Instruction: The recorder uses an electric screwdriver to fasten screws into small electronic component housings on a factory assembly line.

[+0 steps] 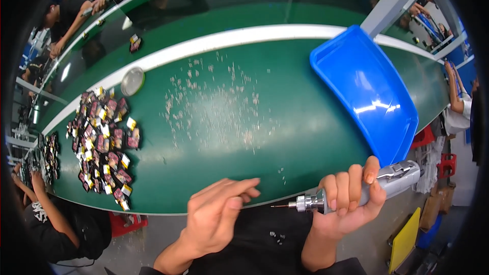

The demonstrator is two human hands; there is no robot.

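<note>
One head-worn fisheye view, looking steeply down from above the person's chest. Green table [285, 122] bows across mid-frame, near edge close, far edge curving along the top. Own forearms enter from the lower edge. Black lens rim fills the corners; aisle floor shows at lower right.

Left hand [216, 214] loosely curled (fingers together, empty), right hand [349, 198] fisted, thumb up.

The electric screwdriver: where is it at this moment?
In the head view, the electric screwdriver is at lower right, held in the right hand at the green table's near edge, just below the blue tray.
</note>
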